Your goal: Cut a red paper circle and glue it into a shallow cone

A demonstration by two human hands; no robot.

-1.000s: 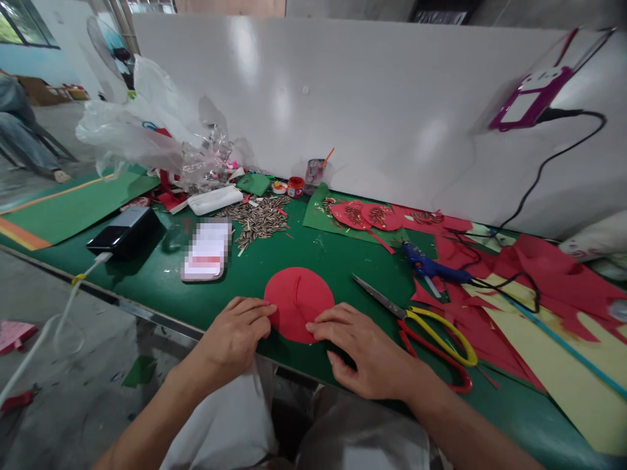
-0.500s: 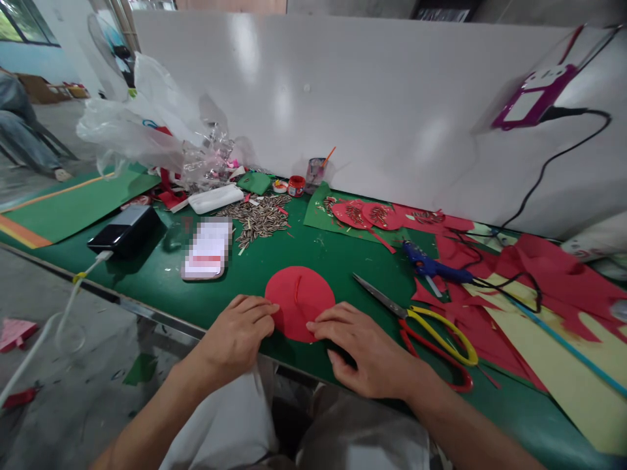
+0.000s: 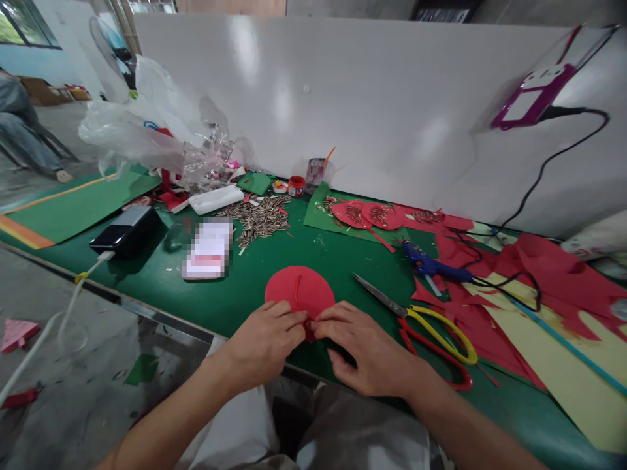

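A round red paper disc [image 3: 316, 287] lies flat on the green table in front of me, with a thin red strip [image 3: 297, 287] running down its middle. My left hand [image 3: 264, 339] lies over the disc's lower left, its fingers bent and drawn together by the strip's lower end. Whatever is under those fingertips is hidden. From the right, my right hand [image 3: 362, 349] presses its closed fingers on the disc's lower right edge, its thumb lower down. The fingertips of both hands almost meet. Scissors [image 3: 406, 310] with yellow and red handles lie right of my right hand.
Behind the disc are a phone [image 3: 208, 248], a sunflower seed heap [image 3: 262, 219] and seed-covered red discs [image 3: 377, 215]. A blue glue gun [image 3: 435, 264] and red paper scraps [image 3: 529, 267] lie right. A black power bank [image 3: 128, 232] sits left; a white board [image 3: 353, 111] stands behind.
My left hand has moved right from the disc's left edge onto its lower part, close to my right fingertips. My right hand and the disc have stayed nearly in place.
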